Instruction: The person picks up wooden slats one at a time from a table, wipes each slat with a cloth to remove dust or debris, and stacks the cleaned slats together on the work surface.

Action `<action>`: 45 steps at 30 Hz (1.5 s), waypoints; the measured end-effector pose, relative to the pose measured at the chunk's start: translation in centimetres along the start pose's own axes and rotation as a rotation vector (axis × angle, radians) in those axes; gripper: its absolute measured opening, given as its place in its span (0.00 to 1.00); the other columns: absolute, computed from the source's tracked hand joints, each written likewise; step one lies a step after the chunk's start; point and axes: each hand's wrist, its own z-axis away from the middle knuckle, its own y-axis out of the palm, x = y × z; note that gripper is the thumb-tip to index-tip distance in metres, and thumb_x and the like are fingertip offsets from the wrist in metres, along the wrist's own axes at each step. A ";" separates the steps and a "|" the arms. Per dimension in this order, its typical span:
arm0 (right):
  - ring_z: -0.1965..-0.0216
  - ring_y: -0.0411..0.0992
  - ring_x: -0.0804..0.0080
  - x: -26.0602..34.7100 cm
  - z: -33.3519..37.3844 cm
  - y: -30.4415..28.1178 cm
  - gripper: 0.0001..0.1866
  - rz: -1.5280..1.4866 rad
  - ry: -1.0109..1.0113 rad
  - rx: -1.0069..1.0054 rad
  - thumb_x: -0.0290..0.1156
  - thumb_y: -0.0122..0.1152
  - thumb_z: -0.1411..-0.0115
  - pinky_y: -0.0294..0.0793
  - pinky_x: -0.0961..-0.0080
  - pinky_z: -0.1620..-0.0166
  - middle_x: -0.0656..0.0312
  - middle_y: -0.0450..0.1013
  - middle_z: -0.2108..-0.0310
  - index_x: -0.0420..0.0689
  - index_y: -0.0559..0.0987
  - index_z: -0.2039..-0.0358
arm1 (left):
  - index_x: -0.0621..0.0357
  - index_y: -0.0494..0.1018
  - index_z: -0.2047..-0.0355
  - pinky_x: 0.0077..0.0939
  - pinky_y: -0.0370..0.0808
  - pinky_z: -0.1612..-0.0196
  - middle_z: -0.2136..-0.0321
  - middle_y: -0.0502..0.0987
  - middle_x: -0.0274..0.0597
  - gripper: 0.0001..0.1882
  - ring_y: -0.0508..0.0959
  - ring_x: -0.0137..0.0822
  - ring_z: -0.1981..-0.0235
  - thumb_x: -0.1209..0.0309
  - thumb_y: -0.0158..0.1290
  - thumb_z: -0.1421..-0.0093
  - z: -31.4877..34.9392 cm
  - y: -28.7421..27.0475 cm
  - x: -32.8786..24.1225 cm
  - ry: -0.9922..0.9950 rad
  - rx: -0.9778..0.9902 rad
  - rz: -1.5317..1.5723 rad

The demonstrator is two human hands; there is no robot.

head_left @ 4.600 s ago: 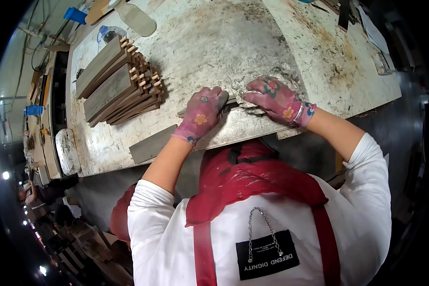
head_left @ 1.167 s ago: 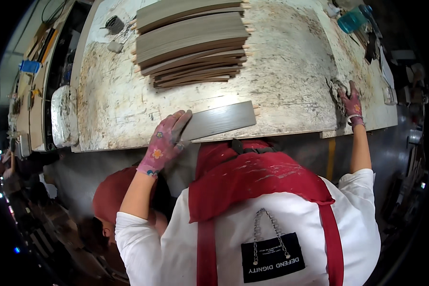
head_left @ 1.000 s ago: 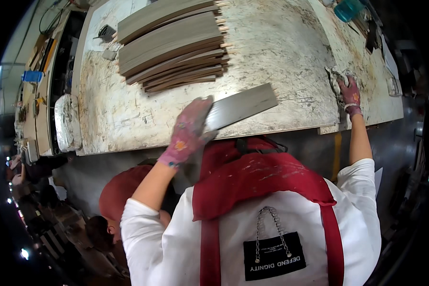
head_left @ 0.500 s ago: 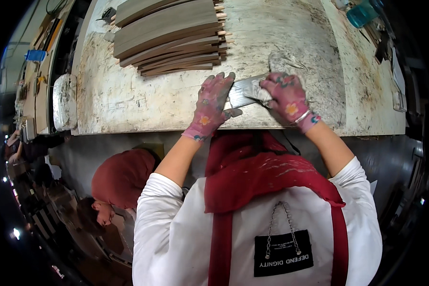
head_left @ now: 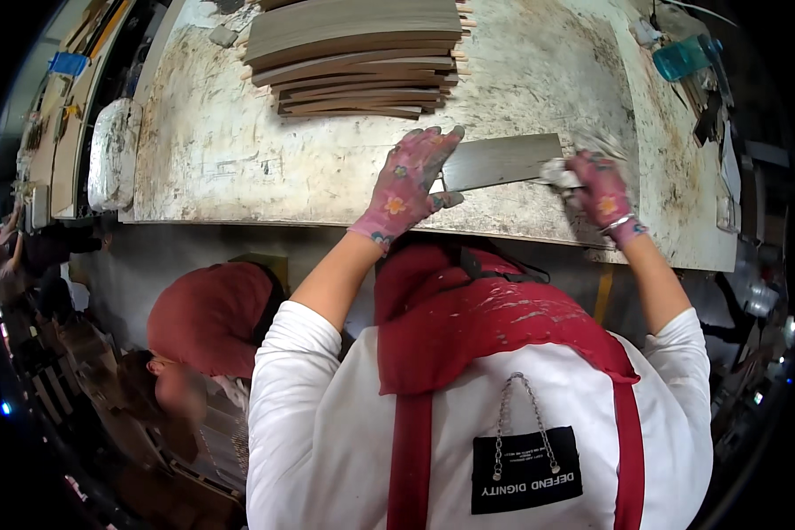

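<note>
A flat grey board [head_left: 503, 161] with a smooth, slightly shiny face lies on the worktable, close to its front edge. At its left end is my left hand [head_left: 411, 185] in a pink flowered glove, fingers on the far side and thumb on the near side, holding that end. Past the board's right end, my right hand [head_left: 602, 190], gloved alike, is closed on a crumpled whitish rag [head_left: 558, 173]. Part of the rag is hidden by the fingers, and more pale cloth shows behind the knuckles, blurred.
A stack of grey-brown boards [head_left: 353, 44] with pale sticks poking out at its right stands at the back of the stained white worktable [head_left: 203, 168]. A foil-like wrapped bundle [head_left: 115, 155] sits left, a teal bottle [head_left: 685, 58] far right. Another person [head_left: 212, 309] bends low at my left.
My right hand has moved right with the rag, from over the board to beyond its right end, uncovering the board's face. My left hand stays at the left end. The view has shifted slightly.
</note>
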 end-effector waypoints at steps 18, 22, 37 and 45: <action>0.38 0.57 0.58 -11.0 0.1 4.6 0.31 -0.290 0.142 -0.037 0.19 0.39 0.49 0.53 0.66 0.37 0.51 0.61 0.40 0.38 0.65 0.41 | 0.46 0.60 0.39 0.38 0.61 0.42 0.53 0.69 0.42 0.51 0.66 0.45 0.48 0.48 0.66 0.65 1.8 1.7 1.5 0.017 -0.148 -0.063; 0.38 0.56 0.55 -9.8 -1.4 5.7 0.24 -0.223 -0.035 -0.122 0.34 0.40 0.34 0.55 0.65 0.38 0.51 0.59 0.40 0.41 0.62 0.39 | 0.43 0.60 0.40 0.36 0.60 0.40 0.54 0.69 0.40 0.49 0.65 0.44 0.47 0.49 0.64 0.63 1.3 1.7 1.5 -0.045 -0.075 -0.055; 0.40 0.56 0.43 5.3 -4.2 5.5 0.35 0.069 -0.725 -0.158 0.27 0.44 0.54 0.58 0.52 0.42 0.43 0.61 0.42 0.42 0.65 0.41 | 0.43 0.61 0.41 0.38 0.63 0.44 0.57 0.71 0.40 0.44 0.67 0.44 0.49 0.52 0.62 0.60 1.6 1.5 1.6 -0.024 -0.130 -0.006; 0.38 0.53 0.45 -12.2 0.3 7.6 0.35 -0.243 -0.238 0.033 0.53 0.36 0.35 0.55 0.57 0.40 0.41 0.53 0.38 0.40 0.56 0.36 | 0.42 0.62 0.42 0.39 0.62 0.44 0.57 0.70 0.39 0.42 0.66 0.45 0.49 0.51 0.61 0.59 1.9 0.9 0.8 -0.032 -0.124 -0.086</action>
